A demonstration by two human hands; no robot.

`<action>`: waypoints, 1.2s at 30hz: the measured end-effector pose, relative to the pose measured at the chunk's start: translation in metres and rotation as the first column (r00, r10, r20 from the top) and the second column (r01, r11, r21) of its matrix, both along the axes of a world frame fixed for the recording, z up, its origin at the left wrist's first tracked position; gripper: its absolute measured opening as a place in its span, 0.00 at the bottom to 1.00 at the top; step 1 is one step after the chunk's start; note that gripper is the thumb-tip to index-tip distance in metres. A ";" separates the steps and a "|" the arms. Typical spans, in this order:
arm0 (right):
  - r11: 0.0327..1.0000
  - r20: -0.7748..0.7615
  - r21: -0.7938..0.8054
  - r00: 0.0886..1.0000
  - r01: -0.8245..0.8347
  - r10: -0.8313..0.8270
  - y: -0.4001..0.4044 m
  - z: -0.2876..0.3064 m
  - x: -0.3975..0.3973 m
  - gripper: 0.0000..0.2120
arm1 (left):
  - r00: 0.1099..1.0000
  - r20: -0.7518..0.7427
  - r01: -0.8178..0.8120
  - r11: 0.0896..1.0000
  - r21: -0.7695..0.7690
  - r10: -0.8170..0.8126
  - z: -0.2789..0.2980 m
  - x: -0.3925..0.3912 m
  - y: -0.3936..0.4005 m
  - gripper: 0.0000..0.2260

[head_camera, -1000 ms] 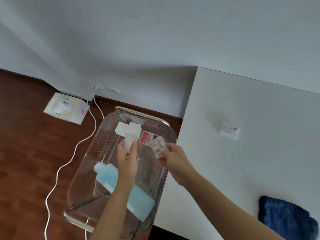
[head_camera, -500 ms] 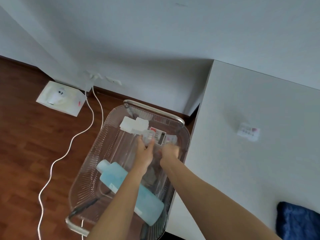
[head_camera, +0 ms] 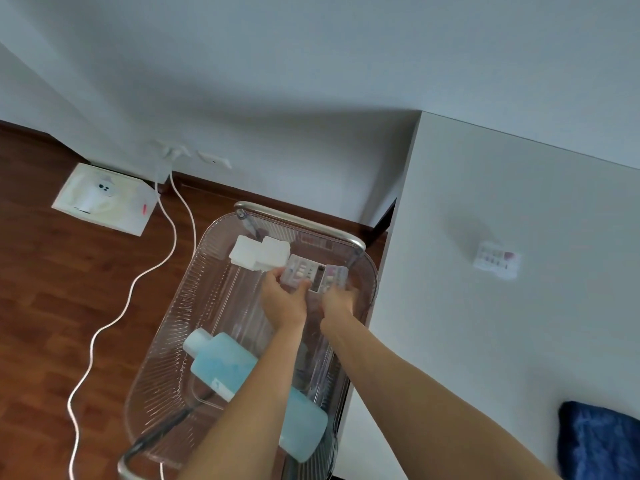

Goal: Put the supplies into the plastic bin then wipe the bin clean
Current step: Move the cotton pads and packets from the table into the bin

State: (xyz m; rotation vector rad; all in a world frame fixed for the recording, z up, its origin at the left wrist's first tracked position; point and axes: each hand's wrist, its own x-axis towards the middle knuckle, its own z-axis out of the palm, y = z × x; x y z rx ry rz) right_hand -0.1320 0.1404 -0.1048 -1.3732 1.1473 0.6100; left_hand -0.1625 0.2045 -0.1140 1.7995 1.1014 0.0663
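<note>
A clear ribbed plastic bin point(head_camera: 180, 317) stands beside the white table. Inside it lie a light blue bottle point(head_camera: 239, 372) near me and white pads point(head_camera: 259, 252) at the far end. Both my hands reach into the bin's far end. My left hand point(head_camera: 284, 299) holds a small clear case point(head_camera: 298, 273) with coloured pieces. My right hand point(head_camera: 337, 301) grips a second clear case point(head_camera: 329, 277) right beside the first. Another such case point(head_camera: 497, 259) lies on the table. A blue cloth point(head_camera: 599, 441) sits at the table's near right.
The white table point(head_camera: 485, 341) fills the right side. A white cable point(head_camera: 138, 278) snakes over the wooden floor to a wall socket. A flat white box point(head_camera: 104, 197) lies on the floor at the left, by the wall.
Both hands have gone down from above the bin into its far end, carrying the two clear cases. The view has shifted slightly left.
</note>
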 end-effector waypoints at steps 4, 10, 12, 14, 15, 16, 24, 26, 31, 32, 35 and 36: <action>0.993 -0.010 -0.034 0.994 -0.110 0.110 0.000 0.001 -0.002 0.17 | 0.998 -0.042 -0.036 0.999 0.003 0.036 -0.001 0.006 -0.001 0.20; 0.983 -0.012 0.003 0.983 -0.183 0.183 -0.003 0.013 -0.008 0.15 | 0.999 -0.018 -0.035 0.999 -0.017 0.034 -0.004 0.005 0.000 0.20; 0.970 0.031 0.004 0.970 -0.241 0.241 -0.005 0.022 -0.011 0.16 | 1.000 -0.016 -0.017 1.000 -0.001 0.017 -0.001 0.003 0.002 0.22; 0.942 0.102 0.015 0.938 -0.335 0.332 -0.009 0.038 -0.016 0.18 | 1.000 -0.015 0.002 1.000 0.030 -0.001 0.006 0.000 0.003 0.24; 0.920 0.148 0.032 0.912 -0.391 0.383 -0.013 0.048 -0.018 0.21 | 1.000 -0.008 0.010 0.999 0.051 -0.009 0.011 -0.002 0.004 0.24; 0.893 0.198 0.045 0.880 -0.448 0.432 -0.019 0.060 -0.021 0.23 | 1.000 0.009 0.017 0.997 0.076 -0.018 0.017 -0.005 0.004 0.23; 0.760 0.547 -0.558 0.541 -0.334 0.639 -0.138 0.129 -0.002 0.07 | 0.995 0.015 0.061 0.741 0.669 -0.096 0.071 -0.035 0.051 0.20; 0.619 0.482 -0.760 0.468 -0.198 0.741 -0.170 0.127 0.013 0.11 | 0.989 -0.126 0.141 0.704 0.696 -0.073 0.077 -0.038 0.065 0.25; 0.250 0.035 -0.882 0.474 -0.400 0.880 -0.231 0.106 0.054 0.32 | 0.920 -0.385 0.291 0.794 0.533 -0.078 0.073 -0.041 0.083 0.33; 0.220 -0.027 -0.856 0.465 -0.468 0.885 -0.240 0.103 0.059 0.35 | 0.907 -0.410 0.318 0.801 0.507 -0.100 0.069 -0.043 0.084 0.33; 0.184 -0.080 -0.799 0.404 -0.573 0.911 -0.255 0.093 0.066 0.35 | 0.887 -0.438 0.362 0.808 0.465 -0.146 0.059 -0.046 0.083 0.35; 0.174 -0.075 -0.798 0.381 -0.578 0.922 -0.257 0.091 0.066 0.33 | 0.885 -0.439 0.370 0.803 0.467 -0.152 0.056 -0.046 0.083 0.35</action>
